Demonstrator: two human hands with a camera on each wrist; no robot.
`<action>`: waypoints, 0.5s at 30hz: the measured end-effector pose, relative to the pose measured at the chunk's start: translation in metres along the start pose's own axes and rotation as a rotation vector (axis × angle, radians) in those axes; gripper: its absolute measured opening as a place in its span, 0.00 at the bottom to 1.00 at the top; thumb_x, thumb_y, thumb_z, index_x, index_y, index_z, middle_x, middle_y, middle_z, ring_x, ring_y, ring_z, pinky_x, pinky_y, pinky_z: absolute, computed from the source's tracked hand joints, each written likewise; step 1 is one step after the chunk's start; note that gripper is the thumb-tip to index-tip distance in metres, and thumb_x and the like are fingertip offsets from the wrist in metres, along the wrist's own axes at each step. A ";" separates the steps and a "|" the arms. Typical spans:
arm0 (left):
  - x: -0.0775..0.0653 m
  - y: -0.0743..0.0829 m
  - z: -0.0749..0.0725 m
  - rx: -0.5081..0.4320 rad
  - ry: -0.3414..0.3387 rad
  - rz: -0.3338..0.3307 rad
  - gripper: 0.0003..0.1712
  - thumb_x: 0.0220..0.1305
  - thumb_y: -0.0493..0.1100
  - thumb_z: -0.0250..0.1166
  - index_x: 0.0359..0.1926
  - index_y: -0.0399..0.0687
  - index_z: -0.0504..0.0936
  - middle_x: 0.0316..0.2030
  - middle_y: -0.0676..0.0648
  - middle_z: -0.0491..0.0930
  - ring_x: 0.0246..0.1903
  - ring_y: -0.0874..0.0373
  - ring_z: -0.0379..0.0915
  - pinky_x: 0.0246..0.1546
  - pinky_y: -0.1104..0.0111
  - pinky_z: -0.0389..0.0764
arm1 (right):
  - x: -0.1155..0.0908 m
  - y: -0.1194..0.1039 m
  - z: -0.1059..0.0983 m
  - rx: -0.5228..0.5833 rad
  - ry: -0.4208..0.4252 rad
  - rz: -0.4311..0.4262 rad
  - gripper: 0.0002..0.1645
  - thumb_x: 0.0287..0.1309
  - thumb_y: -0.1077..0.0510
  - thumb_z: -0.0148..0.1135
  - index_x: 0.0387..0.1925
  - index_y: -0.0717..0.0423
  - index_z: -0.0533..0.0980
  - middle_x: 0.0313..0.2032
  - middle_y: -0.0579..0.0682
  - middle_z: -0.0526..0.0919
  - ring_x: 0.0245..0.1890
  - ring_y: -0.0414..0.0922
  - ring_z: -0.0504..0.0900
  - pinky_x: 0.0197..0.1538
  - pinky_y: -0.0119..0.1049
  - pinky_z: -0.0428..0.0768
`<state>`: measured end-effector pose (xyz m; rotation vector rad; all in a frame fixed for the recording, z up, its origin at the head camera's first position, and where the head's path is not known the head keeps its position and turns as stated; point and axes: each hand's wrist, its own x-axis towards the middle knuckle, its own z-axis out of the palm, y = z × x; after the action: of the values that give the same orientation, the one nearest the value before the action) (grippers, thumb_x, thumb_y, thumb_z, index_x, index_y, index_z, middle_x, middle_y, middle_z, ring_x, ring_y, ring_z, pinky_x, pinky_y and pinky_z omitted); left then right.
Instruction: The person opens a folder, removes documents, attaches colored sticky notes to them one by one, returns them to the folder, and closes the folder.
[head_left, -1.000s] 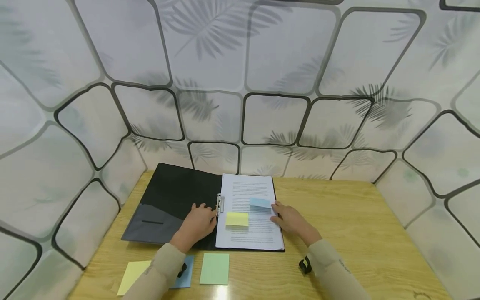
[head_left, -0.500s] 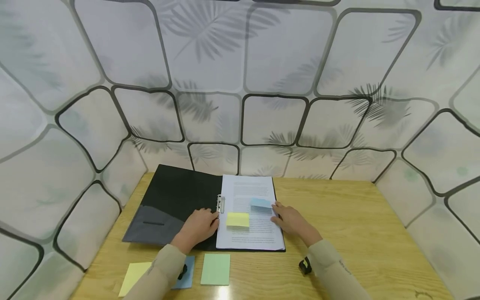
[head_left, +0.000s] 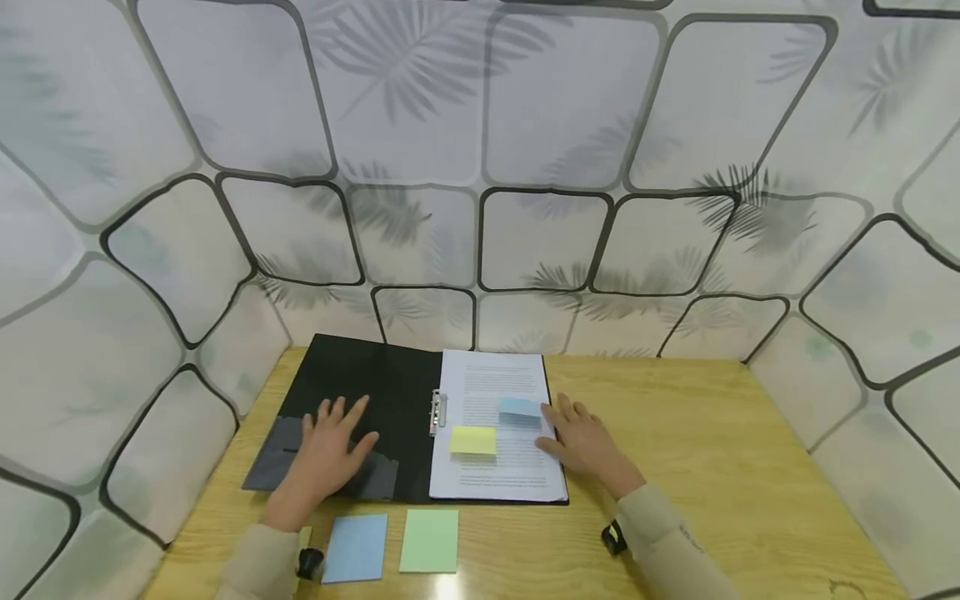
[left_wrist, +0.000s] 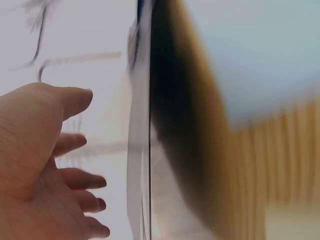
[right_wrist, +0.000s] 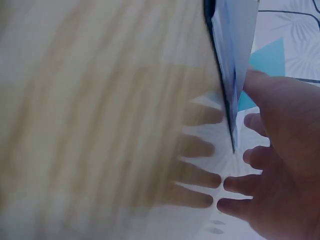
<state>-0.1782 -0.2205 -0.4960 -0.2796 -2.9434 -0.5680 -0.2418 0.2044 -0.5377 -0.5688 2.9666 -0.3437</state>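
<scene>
A black clip folder (head_left: pixel 408 375) lies spread on the wooden table, its metal clip (head_left: pixel 438 412) by the spine. White printed sheets (head_left: pixel 498 487) cover its right half. On them are a yellow sticky note (head_left: pixel 473 440) and a blue sticky note (head_left: pixel 519 408). My left hand (head_left: pixel 324 454) is over the grey pocket (head_left: pixel 378 479) of the left cover, fingers spread, holding nothing; the left wrist view shows its fingers (left_wrist: pixel 82 177) extended. At the sheets' right edge is my right hand (head_left: pixel 588 442), thumb by the paper, fingers (right_wrist: pixel 240 185) straight and their tips close to the tabletop.
Along the near side of the table (head_left: pixel 675 417) lie a blue sticky pad (head_left: pixel 356 547) and a green sticky pad (head_left: pixel 429 541). A bit of yellow pad (head_left: pixel 304 537) shows beside the left sleeve. Patterned curtain (head_left: pixel 551 242) walls stand behind and at both sides.
My left hand has left the spine near the clip and moved left over the cover, fingers now spread. The blue pad is uncovered, the yellow one mostly hidden. My right hand stays nearly in place.
</scene>
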 end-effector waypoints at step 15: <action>-0.029 -0.082 -0.042 -0.115 -0.061 -0.275 0.47 0.84 0.57 0.48 0.80 0.23 0.45 0.71 0.14 0.56 0.67 0.15 0.60 0.65 0.29 0.68 | -0.003 -0.001 -0.003 0.039 -0.075 -0.013 0.42 0.81 0.38 0.49 0.82 0.60 0.58 0.79 0.75 0.52 0.79 0.77 0.49 0.76 0.75 0.54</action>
<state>-0.1625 -0.3158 -0.4914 0.1012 -3.0346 -0.7768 -0.2389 0.2049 -0.5347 -0.5838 2.8796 -0.3718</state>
